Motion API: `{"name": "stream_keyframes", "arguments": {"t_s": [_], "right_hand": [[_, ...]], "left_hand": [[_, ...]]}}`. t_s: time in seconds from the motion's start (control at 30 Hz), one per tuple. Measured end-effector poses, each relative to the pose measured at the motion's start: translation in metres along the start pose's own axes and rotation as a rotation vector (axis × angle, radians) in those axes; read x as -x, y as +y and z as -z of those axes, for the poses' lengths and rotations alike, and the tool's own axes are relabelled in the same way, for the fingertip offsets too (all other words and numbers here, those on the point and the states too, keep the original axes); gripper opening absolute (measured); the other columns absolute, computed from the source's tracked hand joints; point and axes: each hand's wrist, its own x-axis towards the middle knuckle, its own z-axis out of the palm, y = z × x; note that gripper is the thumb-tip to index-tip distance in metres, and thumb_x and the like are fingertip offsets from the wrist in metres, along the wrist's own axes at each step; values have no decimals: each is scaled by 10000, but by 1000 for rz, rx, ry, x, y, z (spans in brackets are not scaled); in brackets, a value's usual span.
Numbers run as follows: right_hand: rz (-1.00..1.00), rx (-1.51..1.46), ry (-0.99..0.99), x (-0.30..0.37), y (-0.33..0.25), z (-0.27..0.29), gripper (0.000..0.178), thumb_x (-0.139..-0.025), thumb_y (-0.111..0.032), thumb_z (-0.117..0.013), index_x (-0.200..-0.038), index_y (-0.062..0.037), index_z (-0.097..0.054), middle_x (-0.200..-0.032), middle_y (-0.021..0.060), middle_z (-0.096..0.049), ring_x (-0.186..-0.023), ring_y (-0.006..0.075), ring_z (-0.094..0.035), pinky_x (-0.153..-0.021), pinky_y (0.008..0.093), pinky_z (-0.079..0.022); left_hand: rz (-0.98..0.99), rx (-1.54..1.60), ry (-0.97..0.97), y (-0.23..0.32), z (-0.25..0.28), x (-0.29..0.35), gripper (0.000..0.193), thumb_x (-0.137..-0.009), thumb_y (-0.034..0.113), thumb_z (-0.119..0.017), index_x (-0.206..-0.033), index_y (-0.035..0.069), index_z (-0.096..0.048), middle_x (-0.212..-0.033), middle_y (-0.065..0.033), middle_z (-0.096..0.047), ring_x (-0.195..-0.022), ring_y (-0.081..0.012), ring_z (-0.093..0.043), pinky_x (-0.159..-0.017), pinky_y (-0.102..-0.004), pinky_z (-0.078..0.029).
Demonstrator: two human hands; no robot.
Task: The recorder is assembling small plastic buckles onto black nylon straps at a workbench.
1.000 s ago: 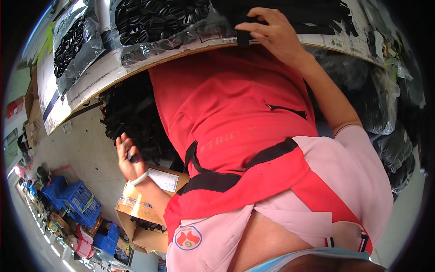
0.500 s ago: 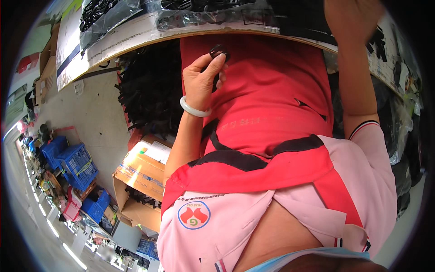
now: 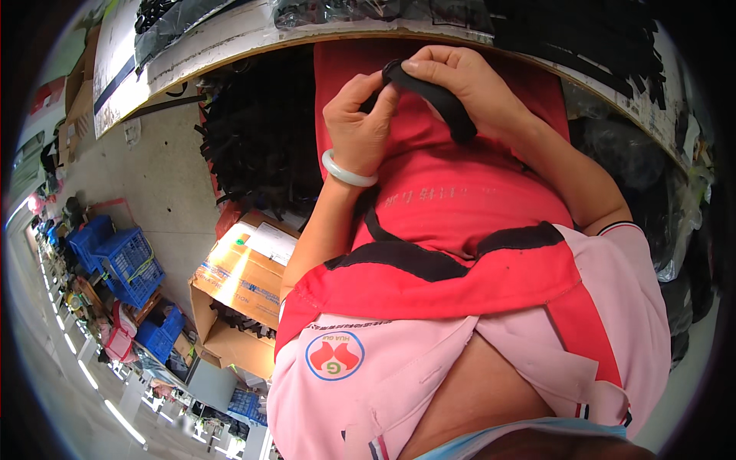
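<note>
Over my lap, my left hand (image 3: 359, 123) pinches a small black buckle (image 3: 391, 70), mostly covered by the fingers. My right hand (image 3: 469, 83) grips a flat black strap (image 3: 448, 107) between thumb and fingers. One end of this strap meets the buckle; whether it passes through the slot I cannot tell. Its other end hangs down under my right palm. Both hands are just in front of the table edge, almost touching each other.
The white table (image 3: 222, 61) carries clear bags of black parts (image 3: 330, 14) and a pile of black straps (image 3: 575, 42). Beneath it sits a dark heap (image 3: 257, 153). An open cardboard box (image 3: 245, 268) stands at my left, with blue crates (image 3: 130, 264) beyond.
My right hand has come from the table at the upper right to my left hand, bringing a black strap to the buckle. The left hand has shifted slightly right.
</note>
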Motion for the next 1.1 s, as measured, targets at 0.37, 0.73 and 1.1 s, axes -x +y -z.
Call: {"name": "stream_keyframes", "arguments": {"t_s": [0.37, 0.73, 1.1], "right_hand": [[4, -37, -14, -6, 9, 11, 255, -902, -219, -654, -1057, -18, -630, -797, 18, -644, -661, 65, -591, -586, 182, -475], [512, 291, 57, 13, -4, 3, 104, -900, -32, -607, -994, -32, -650, -758, -3, -596, -589, 51, -552, -520, 173, -437], [142, 332, 98, 3, -2, 2, 277, -888, -104, -648, -1128, -15, -541, -778, 12, -591, -622, 61, -572, -575, 189, -479]], "left_hand": [[175, 244, -119, 16, 10, -6, 205, -864, 47, -638, -1056, -25, -654, -804, -83, -638, -647, -129, -597, -483, -239, -438], [271, 340, 58, 17, -2, -9, 186, -876, 139, -680, -946, -33, -697, -739, -60, -670, -506, -64, -530, -421, -187, -389], [33, 175, 35, 4, -7, -1, 134, -847, 35, -691, -976, 3, -709, -776, -7, -645, -532, -33, -509, -439, -168, -382]]}}
